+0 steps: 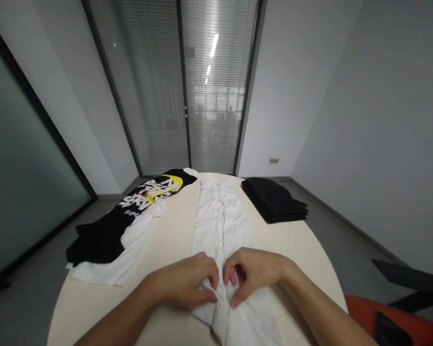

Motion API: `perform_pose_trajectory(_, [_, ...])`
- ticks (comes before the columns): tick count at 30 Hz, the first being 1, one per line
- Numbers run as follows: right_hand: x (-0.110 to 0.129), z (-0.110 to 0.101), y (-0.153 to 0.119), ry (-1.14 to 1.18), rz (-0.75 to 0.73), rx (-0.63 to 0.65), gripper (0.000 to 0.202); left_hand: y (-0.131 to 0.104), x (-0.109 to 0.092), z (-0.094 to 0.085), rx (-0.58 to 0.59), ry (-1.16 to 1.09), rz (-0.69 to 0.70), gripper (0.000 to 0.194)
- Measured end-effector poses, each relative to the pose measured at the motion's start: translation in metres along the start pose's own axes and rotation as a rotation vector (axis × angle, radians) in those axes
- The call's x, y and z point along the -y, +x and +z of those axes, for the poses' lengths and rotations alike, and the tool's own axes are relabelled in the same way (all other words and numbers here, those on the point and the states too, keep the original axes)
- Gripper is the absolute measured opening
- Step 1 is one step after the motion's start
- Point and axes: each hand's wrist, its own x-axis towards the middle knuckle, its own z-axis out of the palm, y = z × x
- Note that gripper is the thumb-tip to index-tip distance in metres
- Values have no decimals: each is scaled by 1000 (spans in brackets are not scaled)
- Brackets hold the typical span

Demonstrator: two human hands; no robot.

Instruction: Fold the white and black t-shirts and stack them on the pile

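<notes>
A long white garment (211, 221) lies lengthwise down the middle of the table, its two sides meeting along a centre line. At its near part, my left hand (195, 281) pinches a raised fold of the white cloth between thumb and fingers. Just to the right, my right hand (254, 274) rests on the same garment with its thumb and curled fingers apart, a gap showing between them. Near my hands the cloth is bunched and wrinkled, and its nearest end runs out of the bottom of the view.
On the round cream table (299, 254), a black printed shirt (108, 230) overlaps a white one (137, 245) at left. Folded black clothes (274, 199) are stacked at back right. A red chair (389, 319) stands at lower right. Glass panels (216, 120) rise behind.
</notes>
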Motion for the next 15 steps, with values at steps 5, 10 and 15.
perform_pose_trajectory(5, [10, -3, -8, 134, -10, 26, 61, 11, 20, 1, -78, -235, -91, 16])
perform_pose_trajectory(10, [12, -2, -12, 151, -27, 8, 94, 22, 26, 8, -180, -430, -76, 20])
perform_pose_trajectory(15, [6, -3, -19, 33, -7, -58, 93, 29, 24, 14, -274, -469, -211, 27])
